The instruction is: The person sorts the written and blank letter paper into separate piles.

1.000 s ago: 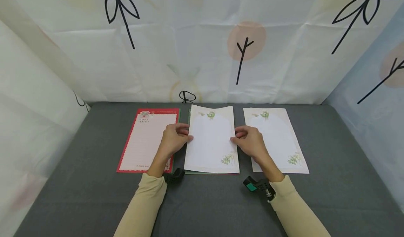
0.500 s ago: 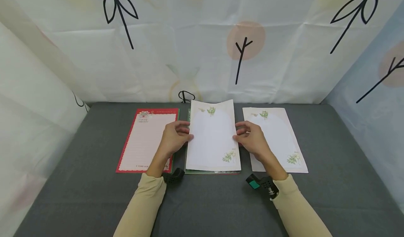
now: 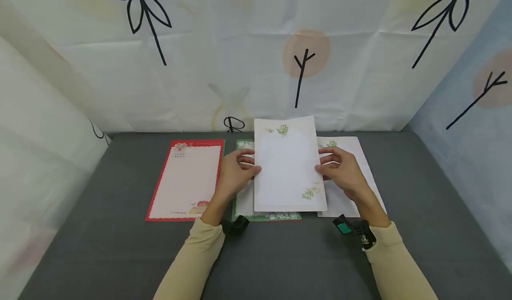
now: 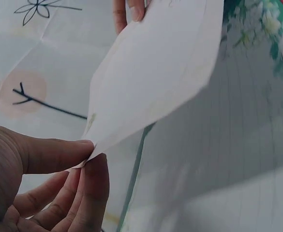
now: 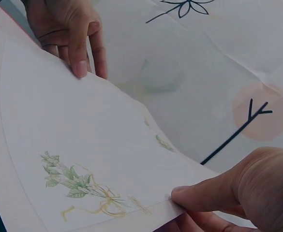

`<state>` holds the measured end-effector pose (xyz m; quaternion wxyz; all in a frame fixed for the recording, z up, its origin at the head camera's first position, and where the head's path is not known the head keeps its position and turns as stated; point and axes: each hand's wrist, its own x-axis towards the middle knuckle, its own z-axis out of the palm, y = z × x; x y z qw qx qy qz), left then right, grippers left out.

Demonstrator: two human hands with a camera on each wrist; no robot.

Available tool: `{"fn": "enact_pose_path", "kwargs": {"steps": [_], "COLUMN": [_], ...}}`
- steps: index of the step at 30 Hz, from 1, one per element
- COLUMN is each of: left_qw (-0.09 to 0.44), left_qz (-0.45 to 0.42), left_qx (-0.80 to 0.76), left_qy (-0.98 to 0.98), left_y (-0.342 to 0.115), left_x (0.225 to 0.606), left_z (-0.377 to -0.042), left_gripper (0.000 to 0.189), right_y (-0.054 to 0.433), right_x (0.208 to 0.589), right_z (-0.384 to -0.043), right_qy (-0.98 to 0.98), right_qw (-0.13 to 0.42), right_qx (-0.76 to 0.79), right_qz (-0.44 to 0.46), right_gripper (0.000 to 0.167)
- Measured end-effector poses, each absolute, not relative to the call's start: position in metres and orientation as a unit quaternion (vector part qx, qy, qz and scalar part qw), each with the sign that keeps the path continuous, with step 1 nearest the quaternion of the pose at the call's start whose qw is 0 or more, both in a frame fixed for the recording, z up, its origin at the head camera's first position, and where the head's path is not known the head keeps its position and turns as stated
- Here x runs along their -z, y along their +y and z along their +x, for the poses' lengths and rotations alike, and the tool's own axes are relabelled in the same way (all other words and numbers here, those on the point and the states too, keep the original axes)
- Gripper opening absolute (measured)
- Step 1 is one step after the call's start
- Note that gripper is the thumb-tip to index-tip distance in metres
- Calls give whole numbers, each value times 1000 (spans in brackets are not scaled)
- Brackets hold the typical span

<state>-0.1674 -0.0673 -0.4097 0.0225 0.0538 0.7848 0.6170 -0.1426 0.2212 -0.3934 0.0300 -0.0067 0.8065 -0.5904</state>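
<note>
Sprig-printed stationery sheet (image 3: 286, 166), pinched by left hand (image 3: 236, 173) at nine o'clock, right hand (image 3: 343, 171) at three, probably needs even tension.

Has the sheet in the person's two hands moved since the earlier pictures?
Yes. In the head view, the held sheet has shifted right and higher in the picture, its gap from the red-bordered page on the table visibly wider.

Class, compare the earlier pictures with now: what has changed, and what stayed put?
The held sheet has risen and moved right, now partly covering the rightmost sheet in the head view, and more of the green-bordered sheet shows. The left hand and right hand moved with it, both still pinching its edges. The red-bordered sheet and the rightmost sheet stayed put.
</note>
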Motion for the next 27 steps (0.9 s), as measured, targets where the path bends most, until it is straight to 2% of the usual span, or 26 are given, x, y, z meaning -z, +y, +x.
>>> {"fn": "enact_pose_path", "kwargs": {"steps": [18, 27], "left_qw": [29, 46], "left_qz": [70, 82], "left_qx": [-569, -522], "left_qy": [819, 848], "left_y": [36, 64], "left_x": [414, 422], "left_z": [-175, -175], "left_gripper": [37, 34], "right_y": [308, 329], "right_x": [397, 401], "right_z": [-134, -128], "right_qy": [842, 861], "right_qw": [-33, -28], "right_qx": [533, 498], "right_qz": [72, 99], "right_gripper": [50, 50]}}
